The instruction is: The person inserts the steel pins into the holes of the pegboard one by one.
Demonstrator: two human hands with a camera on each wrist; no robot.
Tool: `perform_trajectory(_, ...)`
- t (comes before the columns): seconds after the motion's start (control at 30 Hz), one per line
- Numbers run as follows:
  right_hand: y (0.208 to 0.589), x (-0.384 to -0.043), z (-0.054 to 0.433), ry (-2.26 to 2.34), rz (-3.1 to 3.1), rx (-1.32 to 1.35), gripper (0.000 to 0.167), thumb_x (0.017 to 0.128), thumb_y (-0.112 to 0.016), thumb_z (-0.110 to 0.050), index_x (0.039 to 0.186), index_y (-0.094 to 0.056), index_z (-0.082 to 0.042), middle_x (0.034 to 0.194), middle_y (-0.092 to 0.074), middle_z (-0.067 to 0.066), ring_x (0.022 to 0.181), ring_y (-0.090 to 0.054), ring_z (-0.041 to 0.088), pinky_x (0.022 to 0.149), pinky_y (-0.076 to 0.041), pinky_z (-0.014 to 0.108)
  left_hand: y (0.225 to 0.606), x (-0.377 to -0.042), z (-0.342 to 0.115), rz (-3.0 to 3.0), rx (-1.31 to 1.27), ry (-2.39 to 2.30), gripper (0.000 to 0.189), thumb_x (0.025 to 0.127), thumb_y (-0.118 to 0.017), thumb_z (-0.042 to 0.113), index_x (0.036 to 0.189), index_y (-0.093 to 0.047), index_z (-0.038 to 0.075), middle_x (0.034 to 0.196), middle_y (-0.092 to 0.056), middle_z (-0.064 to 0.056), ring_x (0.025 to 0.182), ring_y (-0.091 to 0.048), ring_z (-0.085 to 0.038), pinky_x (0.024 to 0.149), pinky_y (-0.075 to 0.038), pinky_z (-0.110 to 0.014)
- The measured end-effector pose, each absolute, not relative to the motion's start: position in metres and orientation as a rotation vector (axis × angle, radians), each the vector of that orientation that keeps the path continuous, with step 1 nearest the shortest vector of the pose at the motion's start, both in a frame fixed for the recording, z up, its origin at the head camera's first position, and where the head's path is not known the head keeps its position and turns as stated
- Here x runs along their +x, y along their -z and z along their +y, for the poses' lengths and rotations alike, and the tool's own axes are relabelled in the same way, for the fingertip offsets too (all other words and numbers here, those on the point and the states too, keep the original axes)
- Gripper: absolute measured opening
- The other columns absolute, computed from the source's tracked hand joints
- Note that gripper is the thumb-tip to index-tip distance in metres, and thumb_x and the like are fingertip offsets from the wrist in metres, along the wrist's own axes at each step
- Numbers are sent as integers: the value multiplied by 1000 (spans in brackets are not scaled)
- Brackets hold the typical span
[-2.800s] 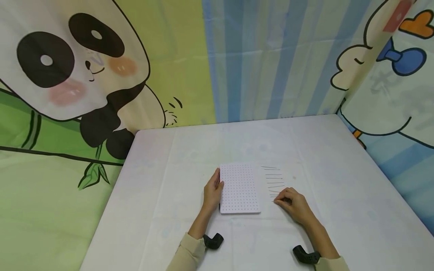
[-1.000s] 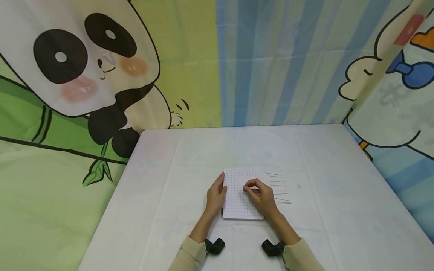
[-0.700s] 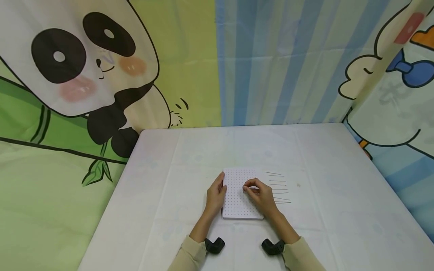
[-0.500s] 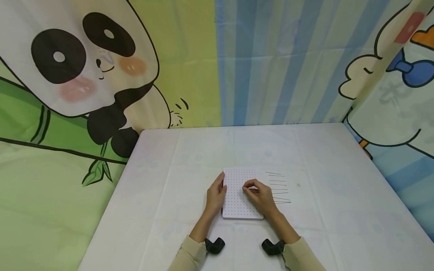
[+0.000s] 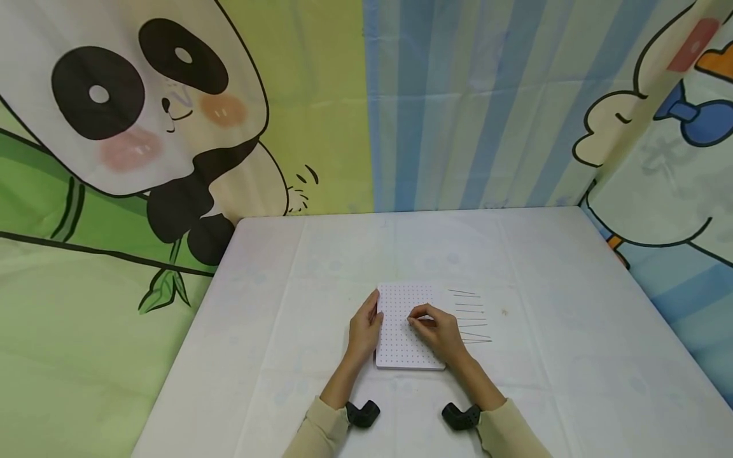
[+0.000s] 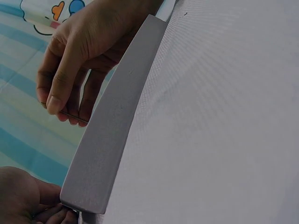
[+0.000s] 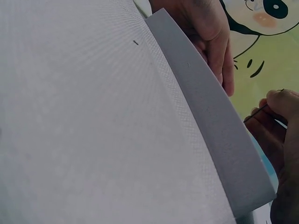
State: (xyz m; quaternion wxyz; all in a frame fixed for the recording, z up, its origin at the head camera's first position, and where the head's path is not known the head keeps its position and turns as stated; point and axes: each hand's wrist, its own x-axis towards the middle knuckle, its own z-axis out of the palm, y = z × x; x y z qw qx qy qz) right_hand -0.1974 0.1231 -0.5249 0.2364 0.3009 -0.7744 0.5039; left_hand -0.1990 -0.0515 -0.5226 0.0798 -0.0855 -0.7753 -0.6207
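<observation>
A white pegboard point(image 5: 401, 346) with rows of small holes lies on the table. My left hand point(image 5: 363, 327) holds its left edge, thumb on the near side. Over the middle of the board, my right hand point(image 5: 438, 331) pinches a thin needle-like stick between thumb and fingertips. In the left wrist view the dark stick point(image 6: 74, 117) slants from those fingers to the board's face; the right wrist view shows the stick point(image 7: 256, 113) meeting the board's edge line. Whether its tip sits in a hole cannot be made out.
Several more thin sticks point(image 5: 471, 319) lie in a loose column right of the board, partly behind the right hand. A white cloth covers the table point(image 5: 309, 267). Printed curtains with a panda point(image 5: 189, 127) stand behind it. Each wrist wears a black device point(image 5: 363, 415).
Since the oldest frame, my right hand has moved left from the column of sticks to over the board, carrying one stick. Lately it shifted only slightly left. My left hand stays on the board.
</observation>
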Motion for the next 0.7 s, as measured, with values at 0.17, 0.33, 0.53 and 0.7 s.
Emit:
perform_trajectory(0.17,526,-198,123,-1412,-2104,858,15,73,-68,14,85,-62,6,80,-65,16,74,-65,30,63,-59,28,522,-200,-53,-2334,-264,1860,47,87,-45,-16,133,-34,-15,140,-33,-28,130,-31,-36,107,-28,-35)
perform_trajectory(0.33,524,-198,123,-1411,-2111,868,15,73,-68,14,85,-62,6,80,-65,16,74,-65,29,63,-59,27,527,-204,-54,-2332,-270,1876,47,87,-44,-16,134,-33,-15,140,-31,-28,130,-30,-36,108,-28,-36)
perform_trajectory(0.53,524,-197,124,-1386,-2132,842,14,74,-69,12,84,-63,5,80,-66,15,74,-65,28,62,-59,27,555,-216,-55,-2323,-264,1879,49,88,-46,-13,136,-35,-10,142,-32,-23,131,-31,-32,107,-29,-36)
perform_trajectory(0.7,528,-197,125,-1402,-2117,853,16,73,-69,12,87,-62,6,81,-65,16,76,-65,28,62,-59,32,560,-217,-55,-2340,-249,1857,49,89,-48,-10,137,-37,-4,143,-34,-18,131,-33,-26,107,-29,-31)
